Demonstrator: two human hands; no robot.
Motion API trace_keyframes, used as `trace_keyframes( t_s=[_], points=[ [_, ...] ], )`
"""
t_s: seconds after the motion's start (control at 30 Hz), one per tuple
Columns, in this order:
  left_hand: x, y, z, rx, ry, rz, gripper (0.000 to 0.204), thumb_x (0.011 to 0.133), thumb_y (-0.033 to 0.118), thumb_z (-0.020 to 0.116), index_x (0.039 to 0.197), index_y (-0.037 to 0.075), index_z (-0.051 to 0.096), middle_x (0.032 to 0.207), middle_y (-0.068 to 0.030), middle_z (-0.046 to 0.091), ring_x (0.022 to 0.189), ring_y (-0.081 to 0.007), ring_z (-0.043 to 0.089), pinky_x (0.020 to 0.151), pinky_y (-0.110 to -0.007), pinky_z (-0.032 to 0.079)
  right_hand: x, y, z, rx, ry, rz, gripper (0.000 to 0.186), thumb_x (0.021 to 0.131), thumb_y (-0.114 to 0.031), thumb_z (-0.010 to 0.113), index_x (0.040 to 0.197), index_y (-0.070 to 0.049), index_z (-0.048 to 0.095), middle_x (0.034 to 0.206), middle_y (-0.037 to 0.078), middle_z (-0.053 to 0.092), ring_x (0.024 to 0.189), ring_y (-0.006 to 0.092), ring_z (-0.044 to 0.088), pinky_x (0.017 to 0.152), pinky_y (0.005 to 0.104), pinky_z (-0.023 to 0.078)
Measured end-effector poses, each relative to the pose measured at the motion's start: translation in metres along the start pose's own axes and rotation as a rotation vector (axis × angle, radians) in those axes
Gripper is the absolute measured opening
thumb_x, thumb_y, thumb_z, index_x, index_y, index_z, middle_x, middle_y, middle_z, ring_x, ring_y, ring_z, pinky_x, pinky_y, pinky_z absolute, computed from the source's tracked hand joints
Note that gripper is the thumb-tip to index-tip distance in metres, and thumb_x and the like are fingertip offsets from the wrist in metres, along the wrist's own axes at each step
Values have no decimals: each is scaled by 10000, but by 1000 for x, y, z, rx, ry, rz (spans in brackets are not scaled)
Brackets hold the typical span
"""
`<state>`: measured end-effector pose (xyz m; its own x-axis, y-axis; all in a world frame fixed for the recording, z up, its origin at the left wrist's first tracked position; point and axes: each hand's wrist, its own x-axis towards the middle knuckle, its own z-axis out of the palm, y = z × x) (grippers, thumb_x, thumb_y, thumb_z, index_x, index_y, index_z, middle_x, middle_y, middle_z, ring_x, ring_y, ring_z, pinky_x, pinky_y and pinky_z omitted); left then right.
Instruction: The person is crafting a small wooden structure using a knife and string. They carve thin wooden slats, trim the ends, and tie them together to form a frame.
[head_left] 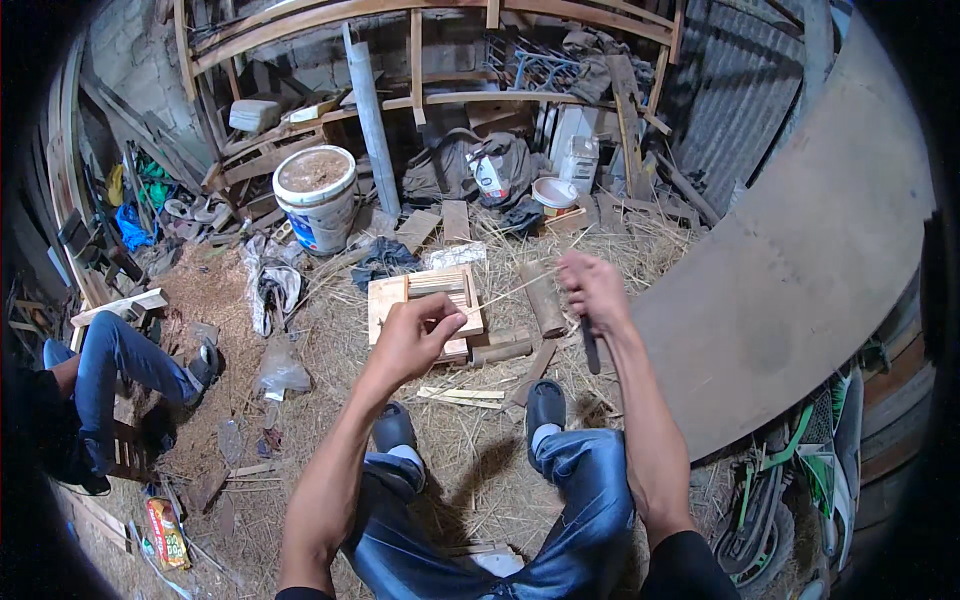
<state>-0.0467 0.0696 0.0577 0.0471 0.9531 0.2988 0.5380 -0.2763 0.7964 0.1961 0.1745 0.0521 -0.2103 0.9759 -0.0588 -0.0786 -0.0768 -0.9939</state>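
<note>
My left hand is closed, pinching the near end of a thin, pale bamboo strip between thumb and fingers. The strip slants up to the right, towards my right hand. That hand is a fist around a knife, whose dark handle sticks out below it; the blade cannot be made out. Beneath the strip, on the straw-covered ground, lies a pale wooden frame with slats inside. A thick bamboo piece rests beside it, and several split strips lie near my feet.
A large white bucket full of brownish material stands at the back left. Another person's jeans-clad leg reaches in at the left. A big brown board leans along the right, above a green-and-white motorbike. Wood scraps line the back wall.
</note>
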Motion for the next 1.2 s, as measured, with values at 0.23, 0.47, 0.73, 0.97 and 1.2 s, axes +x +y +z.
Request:
trace_keyframes(
  t_s=[0.23, 0.47, 0.73, 0.97, 1.2],
  points=[
    [0, -25, -12, -3, 12, -85, 173, 855, 152, 607, 814, -16, 590, 657, -21, 578, 631, -53, 483, 567, -227, 404, -1, 13, -15, 122, -64, -118, 252, 911, -306, 525, 946, -57, 523, 637, -24, 499, 443, 7, 373, 344, 154, 261],
    [6, -18, 2, -56, 25, -45, 190, 845, 166, 619, 813, -21, 597, 687, -31, 603, 662, -58, 517, 593, -232, 420, -8, 22, 46, 67, -297, 13, 235, 896, -285, 557, 992, -77, 504, 669, -2, 536, 434, 24, 382, 349, 158, 274],
    [4, -19, 5, -60, 9, -31, 178, 838, 159, 620, 805, -13, 584, 618, -37, 562, 570, -72, 471, 518, -255, 385, -17, 18, 46, 92, -369, 64, 294, 892, -335, 554, 1001, -73, 477, 643, -10, 507, 421, 10, 338, 357, 158, 263],
    [3, -11, 0, -41, -70, -47, 185, 848, 173, 617, 807, -6, 594, 648, -8, 571, 610, -51, 462, 534, -234, 377, -15, 5, 30, -23, -272, 82, 289, 894, -333, 553, 883, -45, 528, 628, -37, 480, 436, -4, 338, 361, 142, 252],
    [-3, -10, -3, -47, -103, -93, 201, 853, 188, 609, 799, -5, 593, 620, 1, 542, 568, -56, 428, 507, -242, 355, 1, 10, -5, 88, -253, 56, 334, 893, -341, 554, 938, -10, 558, 630, -44, 467, 437, -12, 312, 360, 134, 225]
  ],
)
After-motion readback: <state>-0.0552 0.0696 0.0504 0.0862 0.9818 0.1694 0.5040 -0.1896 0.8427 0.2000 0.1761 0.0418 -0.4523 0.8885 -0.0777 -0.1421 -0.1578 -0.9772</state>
